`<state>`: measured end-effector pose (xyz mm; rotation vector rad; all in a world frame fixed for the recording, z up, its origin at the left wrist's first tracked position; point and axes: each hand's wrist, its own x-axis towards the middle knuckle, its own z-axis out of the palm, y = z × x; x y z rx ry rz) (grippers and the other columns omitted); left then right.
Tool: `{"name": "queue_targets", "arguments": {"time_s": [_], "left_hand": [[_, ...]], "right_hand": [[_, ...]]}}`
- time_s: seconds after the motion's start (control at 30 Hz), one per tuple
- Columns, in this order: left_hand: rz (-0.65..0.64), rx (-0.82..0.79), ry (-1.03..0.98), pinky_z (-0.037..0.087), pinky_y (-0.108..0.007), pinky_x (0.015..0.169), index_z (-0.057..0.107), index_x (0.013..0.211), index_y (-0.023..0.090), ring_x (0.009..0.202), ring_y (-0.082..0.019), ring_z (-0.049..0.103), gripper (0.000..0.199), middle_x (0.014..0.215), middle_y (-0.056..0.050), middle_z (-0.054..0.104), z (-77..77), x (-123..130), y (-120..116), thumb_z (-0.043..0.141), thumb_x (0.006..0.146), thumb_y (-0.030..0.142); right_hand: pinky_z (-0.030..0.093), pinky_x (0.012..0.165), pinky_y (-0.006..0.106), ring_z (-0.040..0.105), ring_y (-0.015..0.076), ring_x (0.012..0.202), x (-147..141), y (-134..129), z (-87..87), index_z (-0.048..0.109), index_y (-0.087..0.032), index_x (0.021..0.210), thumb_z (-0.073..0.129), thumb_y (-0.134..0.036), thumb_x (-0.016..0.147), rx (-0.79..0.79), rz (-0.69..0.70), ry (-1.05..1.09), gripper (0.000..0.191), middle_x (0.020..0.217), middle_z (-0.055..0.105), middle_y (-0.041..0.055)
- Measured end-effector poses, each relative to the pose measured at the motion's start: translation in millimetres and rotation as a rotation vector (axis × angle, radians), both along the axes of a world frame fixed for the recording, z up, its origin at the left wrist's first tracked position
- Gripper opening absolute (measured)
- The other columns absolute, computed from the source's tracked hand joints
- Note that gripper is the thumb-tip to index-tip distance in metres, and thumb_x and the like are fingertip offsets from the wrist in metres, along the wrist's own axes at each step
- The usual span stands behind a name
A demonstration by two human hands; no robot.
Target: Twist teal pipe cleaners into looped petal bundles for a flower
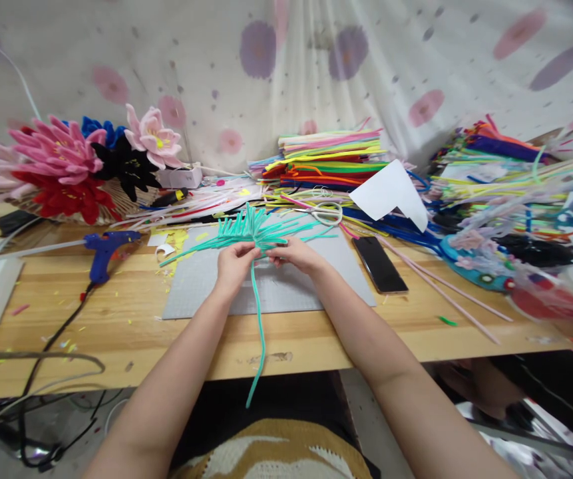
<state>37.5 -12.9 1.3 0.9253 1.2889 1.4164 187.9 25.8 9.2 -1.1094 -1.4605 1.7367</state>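
A fan of turquoise pipe cleaners (256, 229) is gathered over a grey board (286, 293) in the middle of the table. My left hand (237, 261) pinches the near side of the bunch, its fingers closed on the stems. From beside that pinch one long turquoise stem hangs toward me, past the table's front edge. On the right of the bunch, my right hand (293, 256) has its fingers closed on the turquoise stems as well. The exact spot between the fingertips is partly hidden.
A blue glue gun (104, 256) lies left, its cord running forward. Fuzzy flowers (61, 159) stand behind it. White-handled scissors (327, 213), a black phone (380, 265) and white paper (390, 193) lie to the right. Piles of coloured pipe cleaners (331, 159) line the back.
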Motion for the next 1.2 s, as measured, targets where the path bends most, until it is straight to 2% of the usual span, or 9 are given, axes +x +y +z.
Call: {"name": "queue_targets", "arguments": {"time_s": [0.1,0.2,0.33,0.47,0.6,0.8,1.07,1.2], "left_hand": [[-0.01,0.009,0.047,0.049,-0.029,0.063,0.068,0.07,0.015,0.063,-0.017,0.062,0.014,0.065,-0.004,0.067,-4.9,-1,3,0.071,0.058,0.02],[-0.011,0.061,0.279,0.048,-0.03,0.069,0.07,0.073,0.016,0.068,-0.017,0.062,0.012,0.073,-0.005,0.069,-7.1,-5,4,0.068,0.062,0.021],[-0.017,0.139,0.653,0.046,-0.032,0.078,0.072,0.082,0.017,0.082,-0.019,0.062,0.017,0.086,-0.006,0.07,-1.3,-9,2,0.063,0.07,0.025],[-0.07,0.089,0.755,0.047,-0.031,0.079,0.072,0.087,0.019,0.085,-0.019,0.063,0.019,0.091,-0.006,0.07,6.8,-11,-3,0.061,0.071,0.021],[-0.112,0.039,0.689,0.049,-0.031,0.076,0.071,0.091,0.018,0.081,-0.019,0.064,0.024,0.09,-0.006,0.071,4.7,-10,-3,0.062,0.069,0.025],[-0.133,-0.006,0.48,0.051,-0.031,0.065,0.071,0.091,0.016,0.069,-0.018,0.064,0.03,0.085,-0.007,0.07,-4.9,-10,0,0.063,0.066,0.03],[-0.085,-0.183,0.098,0.049,-0.026,0.054,0.068,0.074,0.011,0.065,-0.016,0.061,0.025,0.069,-0.005,0.066,19.2,-4,-8,0.071,0.051,0.02],[-0.077,-0.25,-0.026,0.049,-0.026,0.054,0.066,0.079,0.01,0.059,-0.014,0.06,0.029,0.065,-0.003,0.064,23.4,-4,-8,0.07,0.051,0.014]], "right_hand": [[0.044,0.052,0.021,0.055,0.0086,0.056,0,-2,2.3,0.062,-0.015,0.075,0.068,-0.027,0.061,0.097,0.061,-0.003,0.02,0.064,0.063,-0.0008],[0.042,0.053,0.02,0.053,0.0083,0.058,-3,-2,2.2,0.062,-0.013,0.078,0.069,-0.029,0.06,0.183,0.02,-0.028,0.024,0.067,0.063,0.0002],[0.036,0.049,0.02,0.048,0.0075,0.054,-8,0,-2.6,0.062,-0.012,0.072,0.068,-0.032,0.062,0.288,-0.02,-0.07,0.023,0.061,0.06,0.0006],[0.035,0.049,0.021,0.047,0.0073,0.053,-10,0,-4.2,0.058,-0.013,0.069,0.069,-0.033,0.061,0.273,-0.036,-0.07,0.024,0.059,0.059,-0.0002],[0.034,0.049,0.021,0.047,0.0071,0.051,-8,-2,-3.3,0.054,-0.014,0.075,0.072,-0.031,0.056,0.181,-0.069,-0.011,0.032,0.056,0.057,-0.0029],[0.032,0.049,0.02,0.051,0.0088,0.054,-6,-1,-6.5,0.053,-0.015,0.077,0.072,-0.028,0.053,0.159,-0.038,0.04,0.034,0.057,0.057,-0.0042],[0.035,0.055,0.023,0.046,0.0078,0.055,-6,-2,-4.3,0.057,-0.013,0.067,0.068,-0.031,0.06,0.281,0.076,0.056,0.022,0.058,0.053,-0.0038],[0.038,0.055,0.023,0.047,0.008,0.057,-8,-2,-5.8,0.059,-0.014,0.073,0.071,-0.031,0.057,0.229,0.074,0.109,0.027,0.065,0.057,-0.0022]]}}
